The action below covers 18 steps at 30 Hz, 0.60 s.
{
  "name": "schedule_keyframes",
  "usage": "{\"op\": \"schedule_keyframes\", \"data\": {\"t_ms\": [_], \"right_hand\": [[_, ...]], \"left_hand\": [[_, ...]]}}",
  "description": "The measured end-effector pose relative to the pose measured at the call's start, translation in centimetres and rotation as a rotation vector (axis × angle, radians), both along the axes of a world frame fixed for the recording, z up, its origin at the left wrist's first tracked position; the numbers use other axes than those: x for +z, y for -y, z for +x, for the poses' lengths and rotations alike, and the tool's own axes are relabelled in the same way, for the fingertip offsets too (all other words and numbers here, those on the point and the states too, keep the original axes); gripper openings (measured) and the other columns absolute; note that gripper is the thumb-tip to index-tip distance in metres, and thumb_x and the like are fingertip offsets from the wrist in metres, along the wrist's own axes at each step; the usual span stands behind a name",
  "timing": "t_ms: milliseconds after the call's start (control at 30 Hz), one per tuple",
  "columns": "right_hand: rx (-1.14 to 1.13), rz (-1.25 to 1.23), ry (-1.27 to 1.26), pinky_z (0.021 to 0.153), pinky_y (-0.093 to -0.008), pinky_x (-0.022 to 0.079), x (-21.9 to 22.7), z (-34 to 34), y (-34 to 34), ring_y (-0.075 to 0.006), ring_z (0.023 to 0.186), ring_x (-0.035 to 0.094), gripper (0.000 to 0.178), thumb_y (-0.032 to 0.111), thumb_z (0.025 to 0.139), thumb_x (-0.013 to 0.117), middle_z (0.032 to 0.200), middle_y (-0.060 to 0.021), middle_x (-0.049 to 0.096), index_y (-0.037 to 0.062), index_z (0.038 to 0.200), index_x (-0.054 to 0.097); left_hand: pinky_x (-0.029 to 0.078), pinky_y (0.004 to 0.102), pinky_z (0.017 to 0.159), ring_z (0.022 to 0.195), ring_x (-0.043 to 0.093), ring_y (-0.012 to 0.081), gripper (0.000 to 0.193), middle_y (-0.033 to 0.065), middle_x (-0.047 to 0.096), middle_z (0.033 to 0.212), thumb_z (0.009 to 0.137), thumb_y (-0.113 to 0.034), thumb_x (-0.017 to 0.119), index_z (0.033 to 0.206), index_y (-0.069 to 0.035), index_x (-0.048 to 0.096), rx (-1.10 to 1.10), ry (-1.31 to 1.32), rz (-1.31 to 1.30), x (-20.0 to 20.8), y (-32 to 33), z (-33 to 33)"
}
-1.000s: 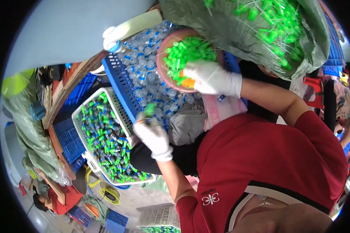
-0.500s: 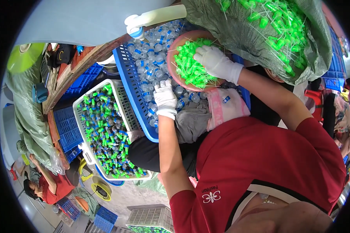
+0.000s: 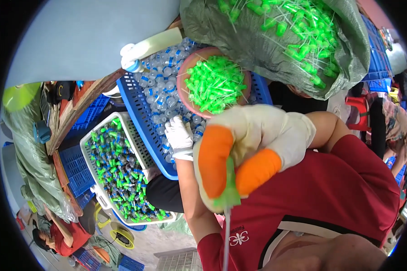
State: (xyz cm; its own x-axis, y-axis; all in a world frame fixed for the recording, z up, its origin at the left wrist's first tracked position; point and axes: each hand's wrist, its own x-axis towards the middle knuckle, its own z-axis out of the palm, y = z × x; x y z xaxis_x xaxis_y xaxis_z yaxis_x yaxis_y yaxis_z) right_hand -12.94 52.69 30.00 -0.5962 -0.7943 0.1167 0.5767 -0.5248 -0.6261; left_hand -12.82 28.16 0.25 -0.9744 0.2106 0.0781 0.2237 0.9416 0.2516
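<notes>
My right hand (image 3: 257,149), in a white glove with orange fingertips, is raised close to the camera. Its thumb and finger pinch a green pump cap (image 3: 229,189), whose thin pale tube hangs downward. My left hand (image 3: 180,137), white-gloved, lies over small clear bottles (image 3: 160,90) with blue bands in a blue basket (image 3: 140,122). Its fingers look stretched out over them, though their undersides are hidden. A pink bowl (image 3: 183,92) heaped with green pump caps (image 3: 215,83) rests on the basket's far side.
Left of the basket stands a white crate (image 3: 91,156) of dark bottles with green caps. A grey-green sack (image 3: 239,40) of green pump caps lies open at the upper right. A pale handle-like tube (image 3: 156,45) juts over the basket. Another person (image 3: 65,235) is at lower left.
My right hand has left the bowl and come up toward the camera with a green pump cap. My left hand stays at the bottles, while the whole view has shifted somewhat.
</notes>
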Motion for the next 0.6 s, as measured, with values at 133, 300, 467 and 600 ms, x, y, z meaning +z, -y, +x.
{"op": "schedule_keyframes", "data": {"t_ms": [133,300,467,600], "right_hand": [[0.189,-0.119,0.127,0.072,-0.0292,0.054,0.3,0.6,0.4,-0.0224,0.089,0.067,0.032,0.009,0.092,0.07,0.109,-0.0203,0.067,-0.0042,0.117,0.056],[0.289,-0.185,0.169,0.071,-0.0286,0.053,-1.3,0.9,0.8,-0.0228,0.089,0.067,0.033,0.011,0.092,0.07,0.109,-0.0203,0.067,-0.0049,0.117,0.055],[0.248,-0.327,0.278,0.069,-0.0266,0.052,-1.6,0.3,1.3,-0.0209,0.088,0.067,0.035,0.012,0.093,0.07,0.108,-0.0184,0.067,-0.0052,0.118,0.054],[0.344,-0.316,0.332,0.067,-0.0253,0.051,-1.0,0.6,1.3,-0.0188,0.085,0.067,0.036,0.015,0.093,0.07,0.107,-0.0184,0.068,-0.0057,0.118,0.054]], "left_hand": [[0.045,0.0462,0.086,0.1,0.055,0.0325,0.042,0.0112,0.059,0.108,0.081,-0.023,0.068,0.12,-0.011,0.057,0.051,0.02,0.014,0.8,0.3,0.5],[0.045,0.0457,0.086,0.099,0.055,0.0323,0.042,0.0109,0.059,0.109,0.081,-0.023,0.067,0.12,-0.012,0.057,0.04,0.015,-0.03,0.7,-0.1,0.4],[0.045,0.0463,0.086,0.098,0.055,0.033,0.044,0.0114,0.059,0.109,0.082,-0.023,0.067,0.123,-0.011,0.057,0.05,-0.005,-0.031,0.6,0.0,0.2],[0.045,0.0473,0.086,0.096,0.054,0.0354,0.046,0.0133,0.059,0.109,0.081,-0.019,0.068,0.125,-0.01,0.056,0.06,-0.048,-0.007,0.8,0.3,0.9]]}}
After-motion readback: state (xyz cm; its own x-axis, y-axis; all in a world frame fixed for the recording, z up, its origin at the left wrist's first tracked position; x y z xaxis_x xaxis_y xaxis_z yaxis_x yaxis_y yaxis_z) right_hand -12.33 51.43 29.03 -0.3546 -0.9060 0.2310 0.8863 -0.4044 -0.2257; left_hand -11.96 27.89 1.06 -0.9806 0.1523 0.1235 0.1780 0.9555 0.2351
